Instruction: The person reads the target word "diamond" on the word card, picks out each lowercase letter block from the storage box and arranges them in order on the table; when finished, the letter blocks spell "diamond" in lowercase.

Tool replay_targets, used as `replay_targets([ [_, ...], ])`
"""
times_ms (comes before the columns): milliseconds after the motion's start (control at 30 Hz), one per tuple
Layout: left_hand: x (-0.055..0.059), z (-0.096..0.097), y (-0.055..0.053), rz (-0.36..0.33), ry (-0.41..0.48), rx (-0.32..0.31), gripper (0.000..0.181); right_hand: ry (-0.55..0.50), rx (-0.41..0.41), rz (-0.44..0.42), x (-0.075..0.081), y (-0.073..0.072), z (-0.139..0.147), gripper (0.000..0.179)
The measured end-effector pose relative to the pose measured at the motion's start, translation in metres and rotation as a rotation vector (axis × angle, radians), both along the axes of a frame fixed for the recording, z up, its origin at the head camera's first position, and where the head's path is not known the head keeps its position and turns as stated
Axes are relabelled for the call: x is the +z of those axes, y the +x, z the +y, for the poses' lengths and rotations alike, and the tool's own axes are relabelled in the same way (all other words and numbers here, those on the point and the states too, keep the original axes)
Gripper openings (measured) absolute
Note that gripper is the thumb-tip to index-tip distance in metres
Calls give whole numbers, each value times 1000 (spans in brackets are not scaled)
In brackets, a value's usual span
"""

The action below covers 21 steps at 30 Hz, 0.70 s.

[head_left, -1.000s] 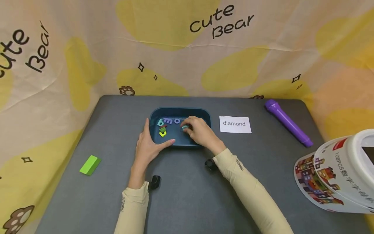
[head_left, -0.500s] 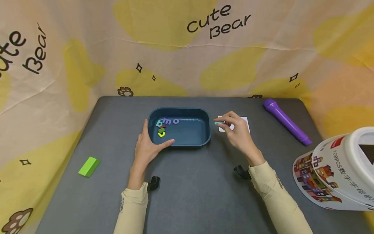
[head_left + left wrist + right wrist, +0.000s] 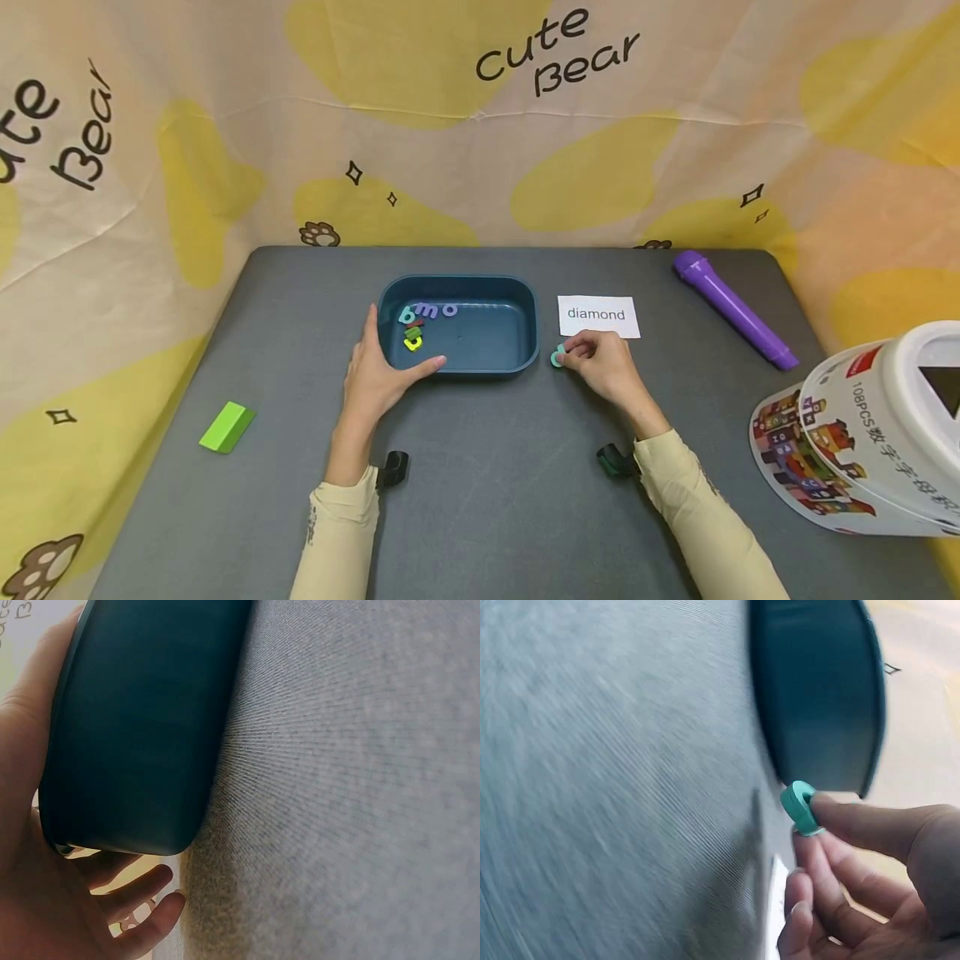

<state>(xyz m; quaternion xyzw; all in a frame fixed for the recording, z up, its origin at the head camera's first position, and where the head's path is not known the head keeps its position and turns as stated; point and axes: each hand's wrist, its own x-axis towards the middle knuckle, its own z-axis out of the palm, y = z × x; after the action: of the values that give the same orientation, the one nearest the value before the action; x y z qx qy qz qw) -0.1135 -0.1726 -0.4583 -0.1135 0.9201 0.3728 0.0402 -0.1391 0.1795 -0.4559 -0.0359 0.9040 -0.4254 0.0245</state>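
Your right hand [image 3: 603, 362] pinches a teal letter [image 3: 557, 357] between thumb and fingertips. Letter sits just right of the blue tray [image 3: 487, 340], near the lower left corner of the "diamond" card [image 3: 596, 315]. Can't tell if it touches the table [image 3: 480, 508]; which letter, also unclear.

Your left hand [image 3: 377, 379] is spread around the tray's near left corner: thumb along the near wall, fingers at the left end, no tight grip.

In the tray, left half: teal b [image 3: 407, 315], purple m [image 3: 426, 310], purple o [image 3: 450, 310], then a red piece [image 3: 415, 323], a green piece [image 3: 413, 333] and a yellow piece [image 3: 412, 344] bunched below b.

Green block [image 3: 227, 427] lies well left of you, purple microphone [image 3: 735, 310] far right, white tub [image 3: 817, 492] at your right edge.
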Motion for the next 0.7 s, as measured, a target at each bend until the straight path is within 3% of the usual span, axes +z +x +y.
replay_targets([
  [200, 0, 0, 0, -4, 5, -3, 144, 7, -1, -61, -8, 0, -12, 13],
  [500, 0, 0, 0, -5, 14, -4, 144, 37, -49, -101, -5, -4, -19, 23],
  [600, 0, 0, 1, -2, 16, -4, 144, 0, -97, -54, 1, -6, -25, 28],
  [700, -1, -1, 0, 0, 18, -3, 143, -91, -139, 73, 12, -8, -37, 29],
])
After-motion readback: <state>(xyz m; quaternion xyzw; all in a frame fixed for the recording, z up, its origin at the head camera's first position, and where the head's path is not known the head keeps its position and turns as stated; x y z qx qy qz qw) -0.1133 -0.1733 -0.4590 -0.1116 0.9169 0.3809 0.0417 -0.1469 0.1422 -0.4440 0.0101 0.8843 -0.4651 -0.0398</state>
